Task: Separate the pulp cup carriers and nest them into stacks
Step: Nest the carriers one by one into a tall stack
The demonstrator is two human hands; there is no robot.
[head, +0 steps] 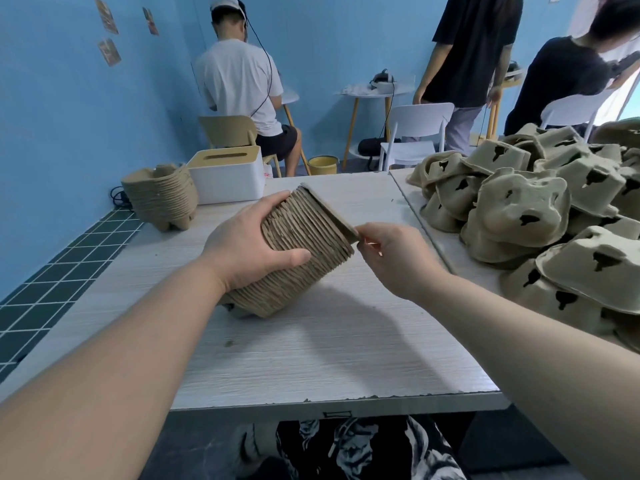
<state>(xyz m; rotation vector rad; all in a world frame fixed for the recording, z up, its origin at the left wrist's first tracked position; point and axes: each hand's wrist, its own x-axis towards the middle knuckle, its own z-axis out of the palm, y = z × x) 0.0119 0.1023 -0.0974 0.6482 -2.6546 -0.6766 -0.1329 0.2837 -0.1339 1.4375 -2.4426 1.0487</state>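
Pulp carriers lie heaped (540,216) right of the tilted nested stack (304,251), which rests on the table (329,358); a second stack (161,195) stands far left. Left hand (249,244) grips the tilted stack; right hand (394,254) pinches its top carrier's edge. Bare tabletop lies toward the near edge.

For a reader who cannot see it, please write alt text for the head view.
The left hand grips a tilted nested stack of pulp carriers on a table while the right hand pinches its top carrier's edge. Loose carriers lie piled at right.
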